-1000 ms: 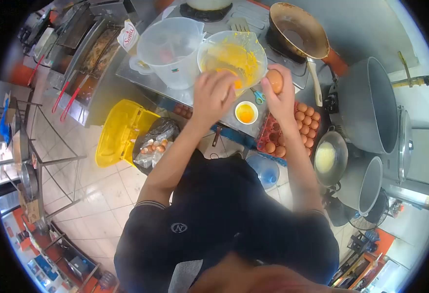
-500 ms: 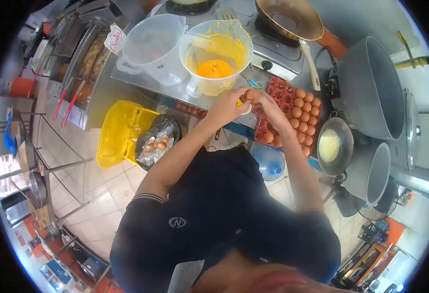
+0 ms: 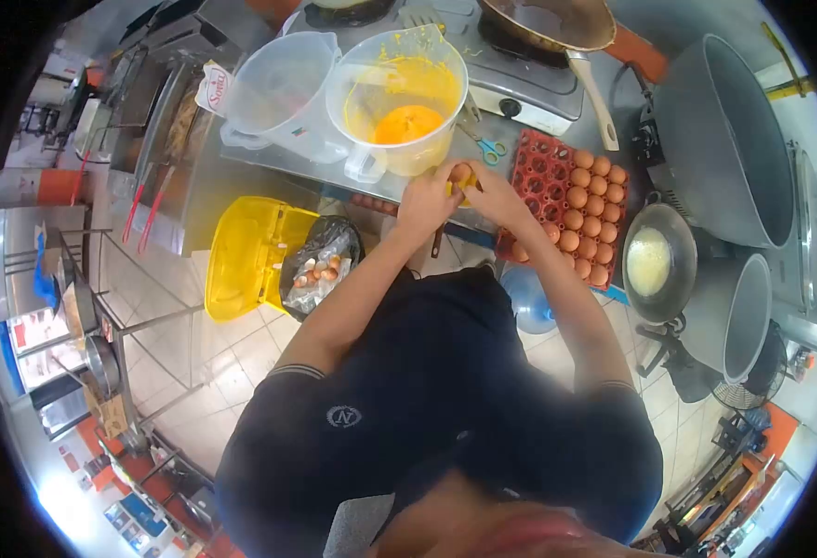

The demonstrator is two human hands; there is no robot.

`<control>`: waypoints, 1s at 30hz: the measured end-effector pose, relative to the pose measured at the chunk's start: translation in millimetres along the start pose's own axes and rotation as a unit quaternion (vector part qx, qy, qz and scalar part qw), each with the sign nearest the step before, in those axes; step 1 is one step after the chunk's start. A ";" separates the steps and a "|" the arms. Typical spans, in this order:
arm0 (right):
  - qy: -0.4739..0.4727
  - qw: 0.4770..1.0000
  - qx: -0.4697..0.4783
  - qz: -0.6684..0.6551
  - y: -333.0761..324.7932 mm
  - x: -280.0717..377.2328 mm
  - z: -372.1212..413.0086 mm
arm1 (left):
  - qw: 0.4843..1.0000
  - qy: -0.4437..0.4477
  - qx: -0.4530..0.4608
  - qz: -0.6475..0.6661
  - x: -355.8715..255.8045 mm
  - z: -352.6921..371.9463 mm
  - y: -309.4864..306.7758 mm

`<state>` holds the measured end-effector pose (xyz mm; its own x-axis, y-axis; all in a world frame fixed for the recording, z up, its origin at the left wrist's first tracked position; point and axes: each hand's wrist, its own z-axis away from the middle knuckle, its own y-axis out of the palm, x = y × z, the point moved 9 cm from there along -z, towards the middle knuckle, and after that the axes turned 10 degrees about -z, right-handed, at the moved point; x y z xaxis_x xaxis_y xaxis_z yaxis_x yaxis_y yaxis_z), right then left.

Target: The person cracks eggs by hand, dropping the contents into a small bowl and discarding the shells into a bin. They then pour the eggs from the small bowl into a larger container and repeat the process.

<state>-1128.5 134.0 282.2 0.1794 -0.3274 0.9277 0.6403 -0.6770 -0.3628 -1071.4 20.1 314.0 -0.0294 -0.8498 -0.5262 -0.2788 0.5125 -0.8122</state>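
My left hand (image 3: 426, 200) and my right hand (image 3: 498, 196) meet just below the clear pitcher (image 3: 438, 149), with fingers curled round a brown egg (image 3: 462, 174). Something yellow shows between the fingers under the egg; whether it is yolk or a tool I cannot make out. Orange-yellow egg (image 3: 406, 124) lies in the pitcher, and splashes coat its inner wall. To the right, a red egg tray (image 3: 535, 174) has empty cups on its left side and several brown eggs (image 3: 591, 205) on its right.
A second clear pitcher (image 3: 283, 88) stands left of the first. Scissors (image 3: 492, 151) lie near the stove (image 3: 520, 93). A yellow bin (image 3: 238, 256) with eggshells (image 3: 320, 270) is below left. At right are a pan (image 3: 650, 262), large pots (image 3: 724, 139) and a blue bottle (image 3: 527, 298).
The view has shifted. Both hands have come closer to the pitcher and nearer each other, away from the egg tray, with the egg between them.
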 end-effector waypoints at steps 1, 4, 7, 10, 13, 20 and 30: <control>0.001 1.000 0.003 -0.003 1.1 -1.5 0.7 | 1.000 0.000 -0.009 -0.007 5.4 0.0 0.3; -0.005 1.000 0.006 0.017 -1.6 -3.4 0.8 | 0.996 0.050 -0.071 -0.010 1.1 1.2 -6.6; -0.014 0.998 0.008 -0.059 -9.9 -5.0 0.1 | 0.996 0.047 -0.055 0.055 -3.3 -0.5 -8.3; 0.118 0.951 0.032 -0.284 -16.7 -14.0 6.6 | 0.988 0.008 -0.026 0.154 -14.4 1.0 -21.0; 0.182 0.900 -0.028 -0.395 -20.8 -33.0 14.1 | 0.985 -0.010 -0.045 0.166 -39.0 9.7 -57.7; 0.089 0.946 0.107 -0.293 60.6 30.9 8.3 | 0.975 0.027 -0.086 0.202 -79.6 38.8 -126.5; -0.131 0.884 0.237 -0.380 172.9 79.3 -11.5 | 0.974 -0.014 -0.175 0.145 -24.8 53.9 -179.6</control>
<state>-1012.1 -16.6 292.0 -0.3098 0.3097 0.8990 0.8807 -0.2630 0.3940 -968.9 -44.2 459.3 -0.1308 -0.6690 -0.7316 -0.5728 0.6533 -0.4951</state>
